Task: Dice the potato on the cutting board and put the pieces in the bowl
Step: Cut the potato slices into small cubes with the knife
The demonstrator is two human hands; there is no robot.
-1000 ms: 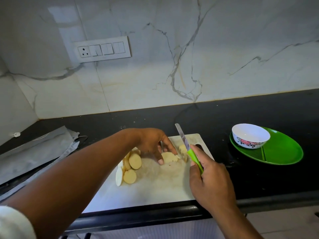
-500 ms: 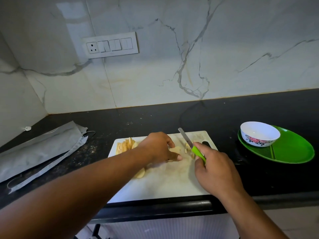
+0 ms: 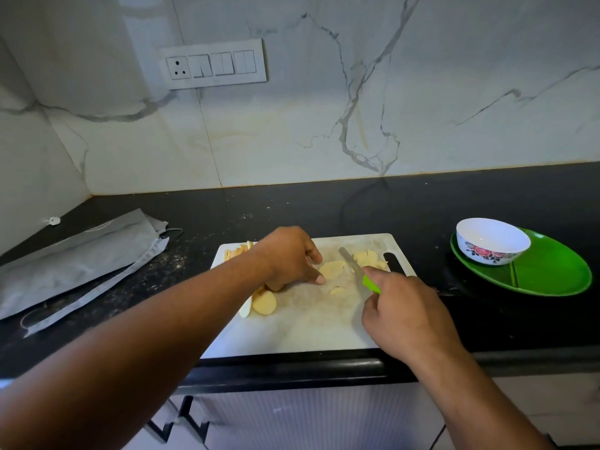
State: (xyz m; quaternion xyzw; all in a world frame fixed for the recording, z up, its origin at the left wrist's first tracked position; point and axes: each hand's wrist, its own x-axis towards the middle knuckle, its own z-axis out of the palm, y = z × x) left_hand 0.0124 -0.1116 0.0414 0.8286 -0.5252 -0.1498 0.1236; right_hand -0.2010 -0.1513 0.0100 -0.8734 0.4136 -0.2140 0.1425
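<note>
Sweeping from the grey pouch (image 3: 78, 261) on the tabletop (image 3: 292, 209): potato rounds (image 3: 264, 303) wait on the cutting board (image 3: 292, 332); left hand (image 3: 285, 258) presses straight fingers on a slice (image 3: 331, 269), steadying it; right hand (image 3: 406, 316) grips the green-handled knife (image 3: 358, 271); the bowl (image 3: 493, 240) sits empty.

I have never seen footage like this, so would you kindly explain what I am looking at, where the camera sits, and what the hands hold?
There is no machine: a person works with bare hands, filmed by a camera worn on the head, looking down. On the black counter lies a white cutting board with potato slices. The left hand touches a slice with its fingertips. The right hand grips a green-handled knife, its blade among the slices. At right an empty bowl stands on a green plate. At left lies a grey bag.
</note>
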